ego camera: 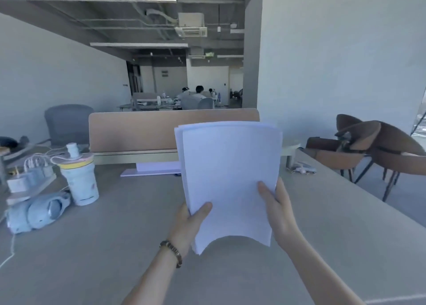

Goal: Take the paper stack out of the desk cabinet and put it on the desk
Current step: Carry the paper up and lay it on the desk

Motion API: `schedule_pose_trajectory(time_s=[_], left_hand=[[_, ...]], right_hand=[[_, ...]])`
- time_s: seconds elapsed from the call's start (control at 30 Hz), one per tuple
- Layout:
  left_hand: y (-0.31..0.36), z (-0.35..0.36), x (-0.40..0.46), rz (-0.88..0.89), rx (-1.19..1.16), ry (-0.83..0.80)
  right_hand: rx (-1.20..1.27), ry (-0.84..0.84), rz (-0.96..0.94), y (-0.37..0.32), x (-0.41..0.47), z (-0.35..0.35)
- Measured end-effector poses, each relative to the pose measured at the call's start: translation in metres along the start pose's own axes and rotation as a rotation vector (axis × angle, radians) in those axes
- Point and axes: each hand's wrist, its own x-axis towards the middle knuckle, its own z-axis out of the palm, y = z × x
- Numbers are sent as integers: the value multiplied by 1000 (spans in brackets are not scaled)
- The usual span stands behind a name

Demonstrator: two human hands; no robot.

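A white paper stack [228, 171] is held up in the air over the grey desk [115, 247], tilted toward me, its lower edge curling. My left hand [189, 221] grips the stack's lower left edge, thumb on the front; a beaded bracelet is on that wrist. My right hand [276, 208] grips the right edge, thumb on the front sheet. The desk cabinet is not in view.
A tan divider panel [138, 129] stands at the desk's far edge, with a white flat stand [152, 168] in front of it. At the left are a tall cup [79, 178], a pale blue device [36, 212] and cables. Brown chairs [368, 143] stand at the right.
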Motion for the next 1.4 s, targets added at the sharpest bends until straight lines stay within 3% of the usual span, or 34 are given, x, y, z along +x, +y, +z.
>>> schedule_pose_trajectory(time_s=[0.1, 0.27, 0.93, 1.2, 1.4], left_hand=[[-30, -6, 3, -93, -1, 49], [-42, -1, 12, -101, 16, 174], [-57, 22, 48, -85, 84, 210], [-45, 39, 73, -86, 175, 57], [-40, 104, 82, -233, 62, -58]], right_hand=[[-6, -46, 82, 35, 0, 3], [-61, -20, 90, 50, 17, 3], [-167, -78, 154, 91, 58, -12], [-234, 15, 198, 81, 89, -37], [-346, 101, 333, 66, 116, -107]])
